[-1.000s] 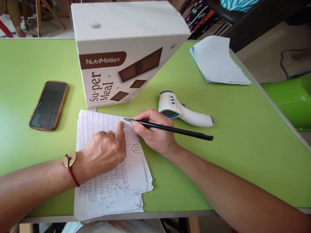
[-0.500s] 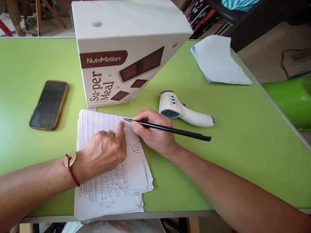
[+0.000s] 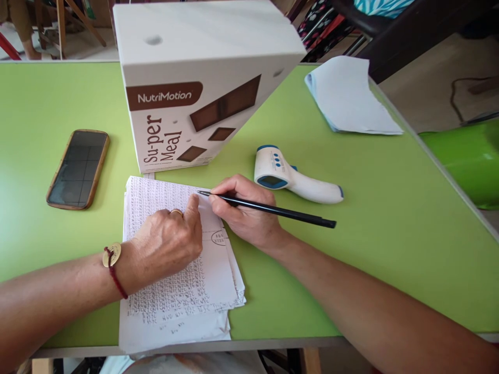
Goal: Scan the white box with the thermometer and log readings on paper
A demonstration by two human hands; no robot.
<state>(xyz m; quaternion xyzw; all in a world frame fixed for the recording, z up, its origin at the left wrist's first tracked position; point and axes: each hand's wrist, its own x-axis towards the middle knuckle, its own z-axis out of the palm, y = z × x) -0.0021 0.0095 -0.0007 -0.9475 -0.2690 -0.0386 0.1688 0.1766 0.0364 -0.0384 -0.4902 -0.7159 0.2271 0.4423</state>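
Note:
A stack of white sheets (image 3: 218,278), covered in rows of small handwritten letters, lies on the green table. My left hand (image 3: 169,239) rests on it, index finger stretched out and pressed to the top sheet, the other fingers curled underneath and partly hidden. It holds nothing. A black pen (image 3: 286,210) is pinched in my right hand (image 3: 249,210), which sits at the upper right edge of the sheets. The pen's tip is by my left index fingertip, at the written rows; whether it touches the paper I cannot tell.
Behind the sheets stands a white NutriMotion box (image 3: 163,135). A phone (image 3: 78,169) lies to the left, and a white-and-blue infrared thermometer (image 3: 298,179) to the right. Folded papers (image 3: 346,98) lie near the table's (image 3: 390,234) right edge. Beyond are a chair and a green object (image 3: 463,163).
Almost nothing differs. Both hands and the pen keep nearly the same place, and the whole view has shifted very slightly.

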